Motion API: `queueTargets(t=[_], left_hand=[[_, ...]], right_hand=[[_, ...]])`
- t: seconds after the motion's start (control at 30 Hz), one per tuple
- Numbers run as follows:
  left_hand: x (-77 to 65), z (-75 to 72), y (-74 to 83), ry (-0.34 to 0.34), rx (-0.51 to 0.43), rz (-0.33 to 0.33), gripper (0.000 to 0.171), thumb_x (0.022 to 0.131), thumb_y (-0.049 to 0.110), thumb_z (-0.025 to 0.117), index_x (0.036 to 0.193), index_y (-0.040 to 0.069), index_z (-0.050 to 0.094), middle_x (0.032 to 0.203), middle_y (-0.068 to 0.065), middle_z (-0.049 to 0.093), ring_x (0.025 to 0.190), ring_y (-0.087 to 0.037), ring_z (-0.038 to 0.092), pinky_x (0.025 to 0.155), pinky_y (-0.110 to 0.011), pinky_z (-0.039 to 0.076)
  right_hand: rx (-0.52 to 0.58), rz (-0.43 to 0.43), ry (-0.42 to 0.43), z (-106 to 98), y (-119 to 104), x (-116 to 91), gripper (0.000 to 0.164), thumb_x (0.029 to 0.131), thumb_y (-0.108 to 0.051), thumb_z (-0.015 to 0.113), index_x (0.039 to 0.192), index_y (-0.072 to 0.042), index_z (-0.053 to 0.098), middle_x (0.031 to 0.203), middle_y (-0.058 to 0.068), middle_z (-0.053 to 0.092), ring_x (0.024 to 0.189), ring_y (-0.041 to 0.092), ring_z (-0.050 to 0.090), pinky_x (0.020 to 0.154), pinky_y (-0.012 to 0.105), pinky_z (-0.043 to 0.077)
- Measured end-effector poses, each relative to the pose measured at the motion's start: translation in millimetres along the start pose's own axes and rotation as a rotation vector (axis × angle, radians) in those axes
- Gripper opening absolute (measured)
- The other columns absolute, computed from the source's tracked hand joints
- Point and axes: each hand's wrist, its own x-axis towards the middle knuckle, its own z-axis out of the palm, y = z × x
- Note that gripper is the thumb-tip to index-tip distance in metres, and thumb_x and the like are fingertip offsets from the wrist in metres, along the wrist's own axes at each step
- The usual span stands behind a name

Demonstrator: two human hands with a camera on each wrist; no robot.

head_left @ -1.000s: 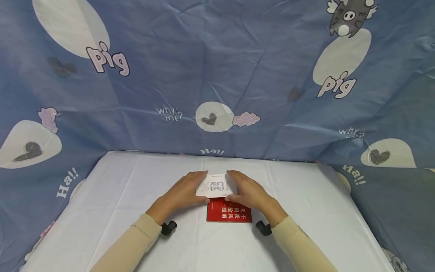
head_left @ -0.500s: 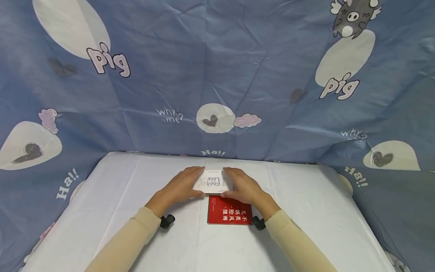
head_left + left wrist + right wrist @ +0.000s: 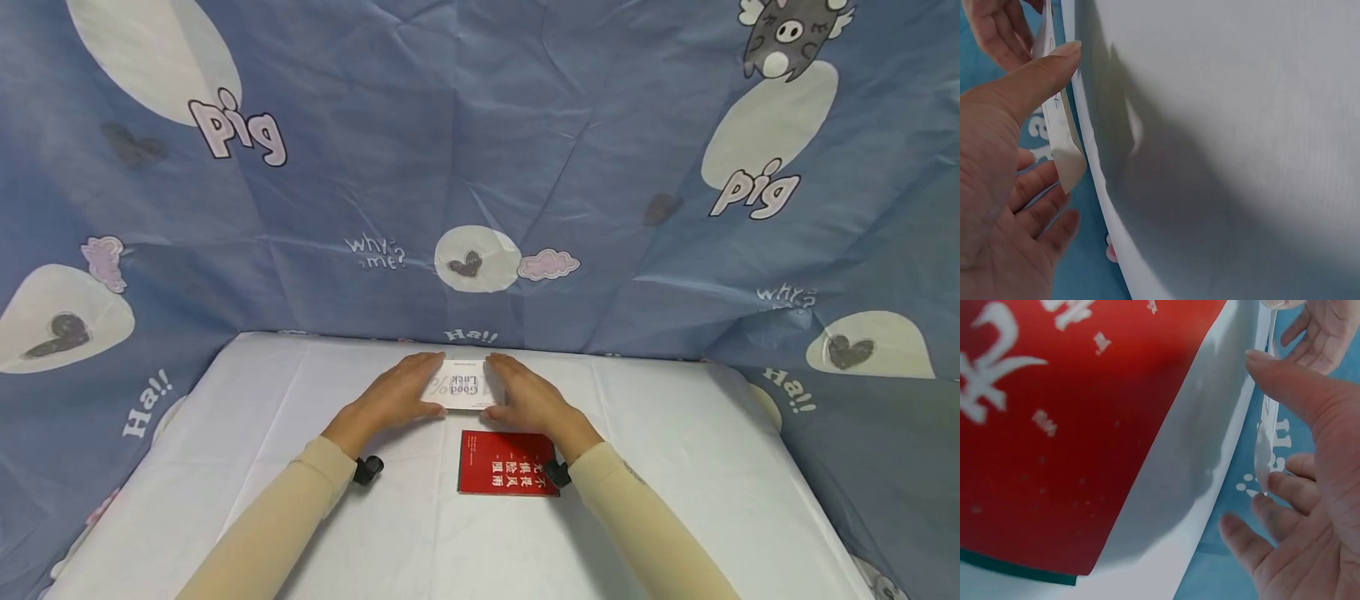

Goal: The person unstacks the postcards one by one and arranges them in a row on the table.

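Both hands hold a thin white notebook (image 3: 462,387) printed "Good Luck", raised over the far part of the table. My left hand (image 3: 392,398) grips its left end between thumb and fingers, and my right hand (image 3: 534,400) does likewise at the right end. From the left wrist, the notebook's pale lower corner (image 3: 1067,159) rests against the fingers. Seen from the right wrist, its thin edge (image 3: 1265,437) lies between thumb and fingers. Nearer the person, a red notebook (image 3: 498,468) with white characters lies flat, close to the right wrist.
White cloth covers the table (image 3: 390,542). A blue printed curtain (image 3: 315,192) rises behind its far edge and along both sides. A small black wrist camera (image 3: 367,470) sits on the left wrist, another (image 3: 557,473) on the right, over the red notebook's edge.
Both hands have carried the white notebook away from the person and slightly left. It no longer overlaps the red notebook in the head view; a strip of white cloth now shows between them.
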Motion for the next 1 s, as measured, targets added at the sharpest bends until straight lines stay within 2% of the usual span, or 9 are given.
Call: queueTargets(t=[0.5, 0.8, 1.0], left_hand=[[17.0, -5.7, -17.8, -0.034, 0.079, -0.008, 0.098, 0.082, 0.029, 0.092, 0.157, -0.006, 0.040, 0.158, -0.023, 0.045, 0.148, -0.043, 0.038, 0.122, -0.055, 0.030], [22.6, -8.5, -26.6, -0.082, 0.096, -0.049, 0.098, 0.081, 0.027, 0.092, 0.156, -0.006, 0.040, 0.157, -0.025, 0.045, 0.149, -0.043, 0.036, 0.127, -0.053, 0.019], [30.5, -11.3, -26.2, -0.109, 0.058, -0.065, 0.097, 0.083, 0.025, 0.091, 0.158, -0.005, 0.038, 0.159, -0.024, 0.043, 0.151, -0.042, 0.033, 0.128, -0.050, 0.015]], right_hand=[[-0.006, 0.051, -0.038, 7, 2, 28, 0.089, 0.087, -0.036, 0.086, 0.159, -0.008, 0.042, 0.162, 0.010, 0.044, 0.151, 0.026, 0.038, 0.123, 0.040, 0.032], [0.016, 0.087, -0.107, 14, 1, 41, 0.086, 0.089, -0.038, 0.083, 0.159, -0.010, 0.042, 0.162, 0.010, 0.044, 0.151, 0.026, 0.038, 0.123, 0.042, 0.033], [0.024, 0.115, -0.103, 12, 3, 43, 0.087, 0.089, -0.037, 0.084, 0.159, -0.010, 0.041, 0.162, 0.010, 0.044, 0.151, 0.026, 0.038, 0.123, 0.042, 0.032]])
